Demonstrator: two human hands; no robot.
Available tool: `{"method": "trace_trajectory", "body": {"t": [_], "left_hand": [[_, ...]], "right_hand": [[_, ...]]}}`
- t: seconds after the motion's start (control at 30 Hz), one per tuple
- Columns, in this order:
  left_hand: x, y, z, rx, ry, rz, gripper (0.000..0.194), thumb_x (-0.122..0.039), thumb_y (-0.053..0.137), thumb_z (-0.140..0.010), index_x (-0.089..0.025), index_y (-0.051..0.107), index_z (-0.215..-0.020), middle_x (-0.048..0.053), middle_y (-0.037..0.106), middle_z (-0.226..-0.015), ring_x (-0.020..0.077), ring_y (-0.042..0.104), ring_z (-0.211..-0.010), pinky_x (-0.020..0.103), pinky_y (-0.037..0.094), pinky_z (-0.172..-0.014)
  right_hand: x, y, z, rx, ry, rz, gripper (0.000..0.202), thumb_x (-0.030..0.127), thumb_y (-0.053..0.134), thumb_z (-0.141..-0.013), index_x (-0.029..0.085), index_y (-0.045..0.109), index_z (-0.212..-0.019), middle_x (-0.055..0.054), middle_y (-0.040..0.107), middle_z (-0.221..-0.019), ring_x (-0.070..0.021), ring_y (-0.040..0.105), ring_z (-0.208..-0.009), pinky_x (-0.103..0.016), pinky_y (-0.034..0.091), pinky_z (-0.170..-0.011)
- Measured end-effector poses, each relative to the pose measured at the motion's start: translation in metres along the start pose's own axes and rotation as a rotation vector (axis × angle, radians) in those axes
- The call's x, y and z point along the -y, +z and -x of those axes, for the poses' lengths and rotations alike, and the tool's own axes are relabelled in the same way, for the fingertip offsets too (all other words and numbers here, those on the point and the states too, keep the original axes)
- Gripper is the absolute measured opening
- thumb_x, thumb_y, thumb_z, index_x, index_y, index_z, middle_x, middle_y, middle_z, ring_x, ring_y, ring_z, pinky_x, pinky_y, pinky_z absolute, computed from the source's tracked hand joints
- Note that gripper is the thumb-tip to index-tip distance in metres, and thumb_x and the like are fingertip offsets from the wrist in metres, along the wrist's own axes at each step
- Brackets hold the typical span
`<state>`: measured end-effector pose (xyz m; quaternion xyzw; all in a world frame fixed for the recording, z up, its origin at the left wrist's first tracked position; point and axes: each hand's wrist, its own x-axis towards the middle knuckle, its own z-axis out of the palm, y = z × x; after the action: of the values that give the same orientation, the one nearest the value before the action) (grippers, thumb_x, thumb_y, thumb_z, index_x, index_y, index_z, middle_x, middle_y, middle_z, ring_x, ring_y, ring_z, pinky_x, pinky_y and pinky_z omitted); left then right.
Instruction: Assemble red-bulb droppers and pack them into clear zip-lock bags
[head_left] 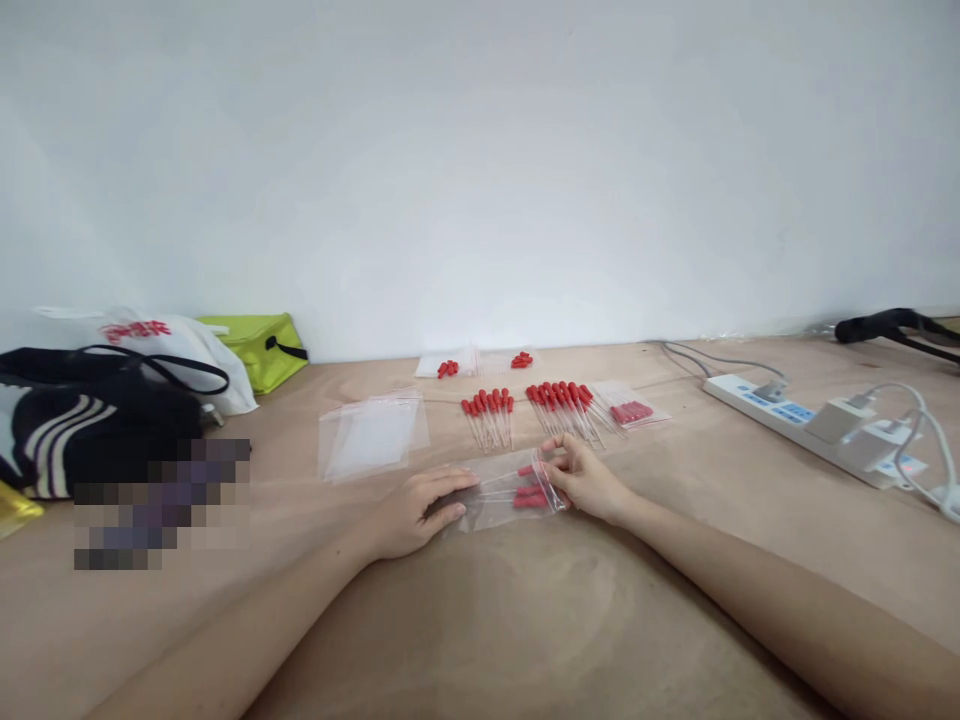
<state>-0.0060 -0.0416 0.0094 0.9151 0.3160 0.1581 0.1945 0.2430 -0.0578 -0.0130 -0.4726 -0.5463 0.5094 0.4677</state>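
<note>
Left hand pressing closed end of clear zip bag, fingertips on film. Right hand pinching bag's open-end edge between thumb and fingers. Bag lying on table between hands, red-capped droppers inside, caps toward right hand. Beyond bag, two fanned groups of red-bulbed droppers resting; flat empty bags lying left of them.
</note>
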Motion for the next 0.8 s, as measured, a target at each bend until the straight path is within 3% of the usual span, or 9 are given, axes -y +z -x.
{"method": "trace_trajectory", "body": {"t": [0.13,0.3,0.5,0.67,0.8], "left_hand": [[-0.001,-0.001,0.000,0.001,0.008,0.015,0.033,-0.027,0.044,-0.084,-0.024,0.051,-0.116,0.002,0.055,-0.119,0.0184,0.047,-0.112,0.036,0.034,-0.097],[-0.001,0.000,-0.001,0.008,0.038,-0.002,0.032,-0.025,0.043,-0.085,-0.025,0.052,-0.115,0.002,0.053,-0.121,0.0173,0.047,-0.111,0.035,0.034,-0.097],[0.000,0.000,-0.001,0.017,0.035,-0.018,0.032,-0.025,0.041,-0.086,-0.025,0.053,-0.115,0.003,0.052,-0.122,0.0171,0.046,-0.112,0.034,0.034,-0.097],[-0.001,-0.001,0.000,0.025,0.027,-0.034,0.032,-0.026,0.041,-0.086,-0.025,0.051,-0.117,0.002,0.052,-0.122,0.0166,0.046,-0.113,0.033,0.034,-0.097],[0.000,0.000,-0.001,0.018,0.034,-0.038,0.033,-0.026,0.042,-0.086,-0.023,0.051,-0.117,0.003,0.052,-0.122,0.0164,0.046,-0.112,0.033,0.034,-0.098]], "right_hand": [[-0.004,-0.001,-0.001,0.018,-0.027,0.061,0.033,0.043,0.064,-0.061,0.018,0.043,-0.066,0.008,0.048,-0.043,-0.0047,0.038,-0.030,-0.016,0.027,-0.031],[-0.005,-0.002,0.000,0.055,-0.058,0.084,0.030,0.044,0.061,-0.064,0.016,0.050,-0.058,0.004,0.051,-0.049,-0.0062,0.044,-0.039,-0.019,0.033,-0.038],[-0.003,-0.002,0.000,-0.116,-0.083,0.079,0.027,0.043,0.059,-0.064,0.017,0.050,-0.065,0.005,0.049,-0.052,-0.0062,0.041,-0.038,-0.019,0.031,-0.037],[-0.005,-0.004,-0.002,-0.160,-0.103,0.147,0.028,0.045,0.052,-0.070,0.018,0.048,-0.067,0.007,0.043,-0.045,-0.0075,0.039,-0.037,-0.021,0.031,-0.038],[-0.008,-0.012,-0.005,-0.232,-0.182,0.332,0.025,0.041,0.049,-0.074,0.017,0.052,-0.075,0.002,0.053,-0.059,-0.0089,0.044,-0.043,-0.022,0.036,-0.043]]}}
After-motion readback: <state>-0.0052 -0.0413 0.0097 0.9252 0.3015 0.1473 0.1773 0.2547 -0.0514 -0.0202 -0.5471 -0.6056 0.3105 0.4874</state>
